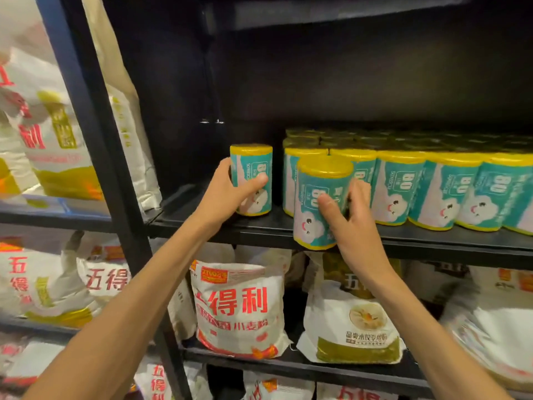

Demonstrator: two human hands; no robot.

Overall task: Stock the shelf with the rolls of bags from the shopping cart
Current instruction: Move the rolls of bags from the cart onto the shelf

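Rolls of bags: squat cylinders, yellow crinkled plastic, glossy teal-white label w/ cloud face & "80". L hand (230, 189) grips one roll (251, 180) upright on black metal shelf (259, 226), apart from packed row (418, 186). R hand (350, 217) clamps second roll (320, 203) at shelf front edge, tilted. Front row: 5 visible, more behind. Flour sacks (239, 307) below

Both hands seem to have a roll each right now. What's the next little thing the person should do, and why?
Probably slide the right hand's roll back onto the shelf: its base hangs at the front edge, in front of the row. The gap beside the row looks free, and the left hand already has its roll standing on the shelf.
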